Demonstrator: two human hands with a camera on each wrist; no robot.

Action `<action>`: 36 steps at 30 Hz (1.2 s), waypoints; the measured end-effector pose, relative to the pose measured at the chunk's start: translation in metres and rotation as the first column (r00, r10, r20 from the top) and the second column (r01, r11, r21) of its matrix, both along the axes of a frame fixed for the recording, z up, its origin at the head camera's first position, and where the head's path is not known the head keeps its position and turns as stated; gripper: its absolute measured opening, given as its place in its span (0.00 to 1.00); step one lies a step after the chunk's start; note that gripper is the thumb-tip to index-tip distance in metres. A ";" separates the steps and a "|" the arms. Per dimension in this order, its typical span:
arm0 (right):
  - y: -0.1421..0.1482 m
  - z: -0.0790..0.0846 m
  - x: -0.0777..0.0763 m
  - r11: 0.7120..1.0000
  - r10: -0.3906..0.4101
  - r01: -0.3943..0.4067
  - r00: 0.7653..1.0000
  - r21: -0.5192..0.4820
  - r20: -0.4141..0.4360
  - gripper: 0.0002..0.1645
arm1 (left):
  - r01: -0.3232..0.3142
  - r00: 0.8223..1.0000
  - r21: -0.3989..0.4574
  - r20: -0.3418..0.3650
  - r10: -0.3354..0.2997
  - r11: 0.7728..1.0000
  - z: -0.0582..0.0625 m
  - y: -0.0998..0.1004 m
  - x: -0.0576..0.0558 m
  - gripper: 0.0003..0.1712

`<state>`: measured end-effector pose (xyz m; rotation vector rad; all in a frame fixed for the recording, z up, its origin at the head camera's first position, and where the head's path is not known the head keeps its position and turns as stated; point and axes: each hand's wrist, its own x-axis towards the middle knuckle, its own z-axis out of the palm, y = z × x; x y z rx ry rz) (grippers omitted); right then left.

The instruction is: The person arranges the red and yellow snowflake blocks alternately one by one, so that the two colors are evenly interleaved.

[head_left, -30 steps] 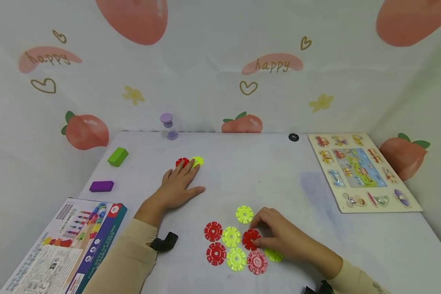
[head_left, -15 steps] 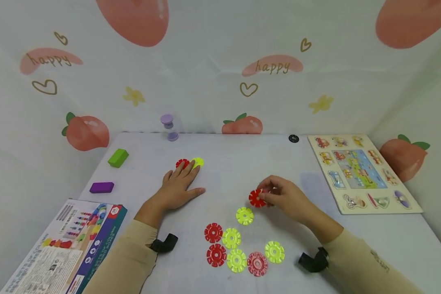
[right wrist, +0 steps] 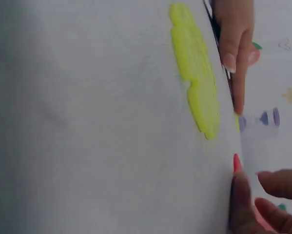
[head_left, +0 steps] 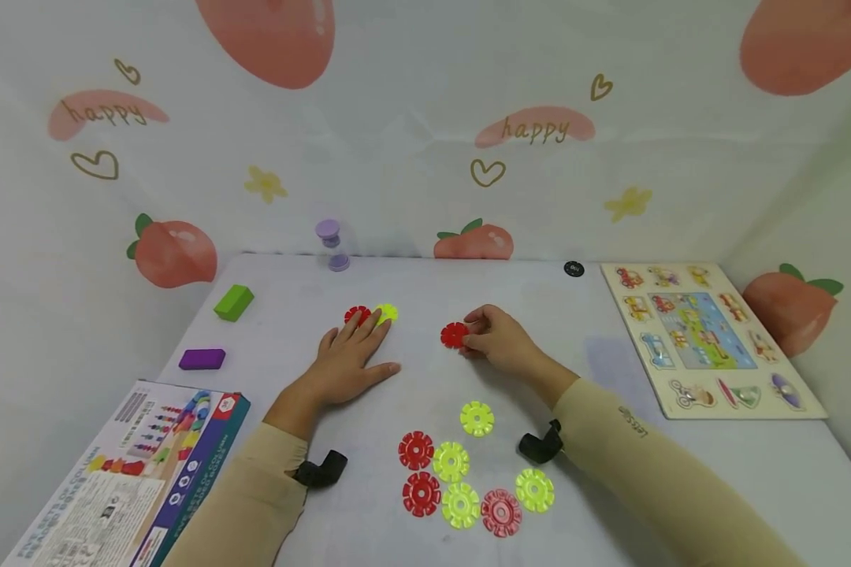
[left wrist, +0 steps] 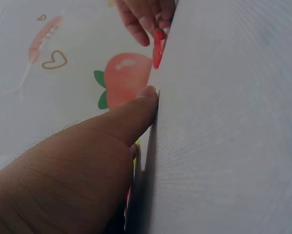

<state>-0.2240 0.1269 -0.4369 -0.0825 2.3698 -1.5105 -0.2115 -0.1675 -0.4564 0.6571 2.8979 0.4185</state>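
Note:
My left hand [head_left: 346,366] lies flat with its fingers spread, the fingertips resting on a red notched disc [head_left: 355,313] and a yellow notched disc [head_left: 388,312] side by side. Both discs are partly hidden under the fingers. To the right, my right hand [head_left: 499,342] pinches another red notched disc [head_left: 451,335] by its right edge, between thumb and fingers. In the left wrist view this red disc [left wrist: 158,52] appears edge-on, low over the table. Closer to me, several red and yellow notched discs lie flat, among them a yellow one [head_left: 477,419] and a paler red one [head_left: 501,513].
A green block [head_left: 233,303], a purple block [head_left: 202,359] and a printed box [head_left: 124,480] lie on the left. An hourglass [head_left: 333,246] and a small black disc [head_left: 574,268] stand near the back edge. A wooden picture puzzle [head_left: 709,339] lies on the right.
My right hand has picked the red disc out of the near group and carried it away from me and leftward, toward my left hand. The left hand stays on its two discs.

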 end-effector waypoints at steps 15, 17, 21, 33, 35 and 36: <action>-0.014 0.021 0.005 0.472 0.656 -0.307 0.748 0.826 -0.097 0.38 | -0.005 1.000 0.002 -0.003 0.005 1.000 0.001 -0.002 0.001 0.49; -0.019 0.022 -0.002 0.453 0.669 -0.318 0.739 0.833 -0.081 0.40 | -0.005 1.000 0.000 -0.005 0.005 1.000 0.001 -0.002 0.001 0.49; -0.033 0.024 -0.015 0.446 0.674 -0.349 0.737 0.824 -0.053 0.43 | -0.004 1.000 -0.007 -0.008 0.003 1.000 0.001 -0.003 0.000 0.49; -0.068 0.024 -0.027 0.422 0.629 -0.367 0.777 0.829 0.024 0.51 | -0.003 1.000 -0.013 -0.002 0.003 1.000 0.002 -0.001 0.000 0.49; -0.070 0.024 -0.027 0.420 0.619 -0.370 0.785 0.829 0.036 0.52 | -0.005 1.000 -0.012 0.002 0.005 1.000 0.003 0.000 0.000 0.50; -0.071 0.024 -0.027 0.419 0.614 -0.370 0.788 0.830 0.041 0.52 | -0.006 1.000 -0.011 0.005 0.006 1.000 0.003 0.000 0.000 0.50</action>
